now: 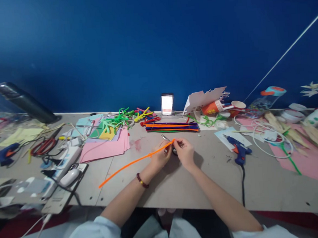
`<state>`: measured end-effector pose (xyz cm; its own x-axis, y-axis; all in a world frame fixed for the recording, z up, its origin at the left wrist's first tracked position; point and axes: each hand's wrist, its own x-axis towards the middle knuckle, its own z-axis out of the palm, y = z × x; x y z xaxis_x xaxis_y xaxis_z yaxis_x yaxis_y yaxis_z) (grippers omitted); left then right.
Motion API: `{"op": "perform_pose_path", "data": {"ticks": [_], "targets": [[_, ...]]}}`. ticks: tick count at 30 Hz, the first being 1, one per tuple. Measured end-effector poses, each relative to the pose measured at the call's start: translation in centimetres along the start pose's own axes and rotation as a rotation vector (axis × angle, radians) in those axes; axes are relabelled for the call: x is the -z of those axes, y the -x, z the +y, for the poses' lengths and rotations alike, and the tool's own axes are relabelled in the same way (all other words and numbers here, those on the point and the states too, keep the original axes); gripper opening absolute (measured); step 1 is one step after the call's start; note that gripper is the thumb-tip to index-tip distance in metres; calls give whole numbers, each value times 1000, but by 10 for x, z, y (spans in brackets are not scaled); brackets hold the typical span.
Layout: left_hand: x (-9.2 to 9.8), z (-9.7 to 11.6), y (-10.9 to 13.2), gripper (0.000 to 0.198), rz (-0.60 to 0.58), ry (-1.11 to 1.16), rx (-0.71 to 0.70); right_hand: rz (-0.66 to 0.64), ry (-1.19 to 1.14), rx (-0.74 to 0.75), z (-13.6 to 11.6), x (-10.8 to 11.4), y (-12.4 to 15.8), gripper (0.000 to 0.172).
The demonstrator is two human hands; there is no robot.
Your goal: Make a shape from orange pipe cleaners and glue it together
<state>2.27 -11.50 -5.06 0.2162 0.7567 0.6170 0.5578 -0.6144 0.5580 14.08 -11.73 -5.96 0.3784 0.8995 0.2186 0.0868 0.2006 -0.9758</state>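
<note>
Orange pipe cleaner (137,159): slants across the centre of the frame, its loose end low and left over the table (219,165), its upper end at the meeting fingertips.

Left hand (160,156): nearly closed, fingers curled beneath the upper stretch of the orange length, which it appears to grip; part of the hold is hidden. A beaded bracelet (142,181) circles the wrist.

Right hand (185,153): drawn into a close pinch, thumb and fingers on the orange tip, just beside the left.

Work at the fingertips: judging by the paired grip, the end is being shaped, perhaps bent or twisted; the exact action is too small to tell.

Next touch: seems to call for a steady left hold while the right fingertips press or turn the tip, the long tail kept free.

Metal tip (164,137): juts out above the left hand at centre frame; whether its tool is held or lying there cannot be told.

Coloured bundle (172,126): stretched lengthwise just above the hands, below a propped phone (167,104).

Blue glue gun (239,151): right of centre, apart from both hands.
</note>
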Motion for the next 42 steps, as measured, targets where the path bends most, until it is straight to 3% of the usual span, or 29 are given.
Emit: {"op": "perform_pose_path", "data": {"ticks": [21,24,27,32,42], "targets": [[-4,-1,0,25,-22,100,113,-11,37,60,-1,-1,2,24],[-3,4,-5,27,-1,233,252,-40,-105,-15,-6,0,-2,24],[0,8,-13,30,17,465,425,-160,-298,-165,-12,6,-10,27],[13,8,-22,37,-126,946,666,-381,-447,-335,-17,16,-19,28],[18,5,-25,38,-236,1132,796,-396,-423,-333,-21,17,-18,31]]}}
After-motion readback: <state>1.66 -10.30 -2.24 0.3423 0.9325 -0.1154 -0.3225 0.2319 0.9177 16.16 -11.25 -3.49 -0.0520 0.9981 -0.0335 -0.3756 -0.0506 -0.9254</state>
